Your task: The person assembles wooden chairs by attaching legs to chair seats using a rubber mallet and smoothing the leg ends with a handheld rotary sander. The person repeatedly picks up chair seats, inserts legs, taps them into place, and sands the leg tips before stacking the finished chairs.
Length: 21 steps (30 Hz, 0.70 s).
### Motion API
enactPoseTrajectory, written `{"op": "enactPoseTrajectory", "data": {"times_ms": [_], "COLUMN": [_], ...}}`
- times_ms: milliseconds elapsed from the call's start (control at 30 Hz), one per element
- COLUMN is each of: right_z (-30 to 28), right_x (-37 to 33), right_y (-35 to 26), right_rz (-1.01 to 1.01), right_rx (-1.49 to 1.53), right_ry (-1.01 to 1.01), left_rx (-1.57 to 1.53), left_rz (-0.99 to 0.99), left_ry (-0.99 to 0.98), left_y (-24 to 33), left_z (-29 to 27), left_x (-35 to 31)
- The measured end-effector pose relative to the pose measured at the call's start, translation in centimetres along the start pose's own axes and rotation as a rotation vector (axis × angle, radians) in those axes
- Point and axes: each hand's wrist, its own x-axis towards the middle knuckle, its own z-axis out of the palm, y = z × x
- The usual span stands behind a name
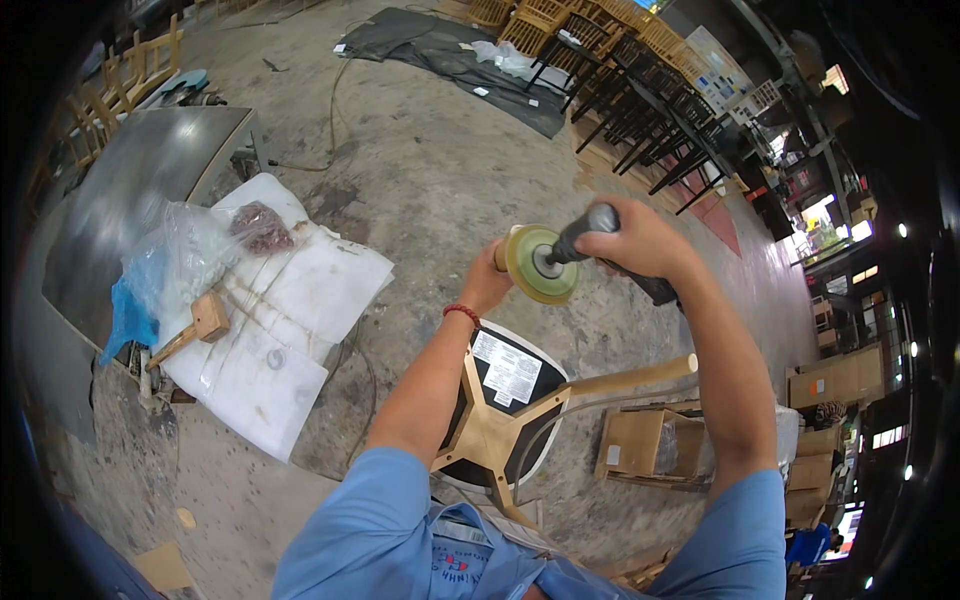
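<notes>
In my right hand [640, 237] is a dark hand-held disc sander [583, 238], fingers wrapped around its body. Its yellow-green disc [543, 280] faces my left hand [487, 280], close to the end of a wooden leg [501, 256]. My left hand is closed around that leg, with the fingers partly hidden. The leg belongs to an upturned stool [487, 434] below my arms, with a black underside, a light rim and a pale wooden cross frame. A white printed label [508, 368] is stuck to the underside. Another leg [635, 375] points right. Whether disc and leg touch, I cannot tell.
At left, a wooden mallet [208, 318] and plastic bags [185, 245] lie on a white-sheeted surface [255, 390] beside a metal-topped table [150, 165]. An open cardboard box [635, 443] stands right of the stool. Dark tall chairs [650, 115] stand far right.
</notes>
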Motion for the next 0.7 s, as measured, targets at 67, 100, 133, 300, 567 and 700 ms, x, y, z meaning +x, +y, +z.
{"op": "enactPoseTrajectory", "data": {"times_ms": [67,100,133,300,567,700], "right_z": [0.2,0.2,-0.5,-2.7,-1.2,-3.1], "right_x": [1.1,1.8,2.5,2.1,2.9,0.2], "right_y": [-0.8,-0.8,0.0,1.3,-0.7,1.1], "right_rz": [-0.016,-0.027,0.014,0.126,0.160,0.186], "right_rx": [0.027,0.043,-0.060,-0.088,0.043,-0.027], "right_ry": [0.032,0.047,0.069,0.184,0.070,0.160], "left_rx": [0.002,0.009,0.008,0.096,0.089,0.102], "left_rz": [0.107,0.025,-0.060,-0.227,-0.105,-0.184], "left_ry": [0.022,0.016,-0.006,-0.085,-0.031,-0.039], "left_y": [-0.2,-0.1,0.2,1.5,1.0,1.2], "left_z": [-0.3,-0.4,-0.1,0.3,0.3,0.1], "left_x": [0.1,0.1,-0.1,0.5,0.2,0.3]}}
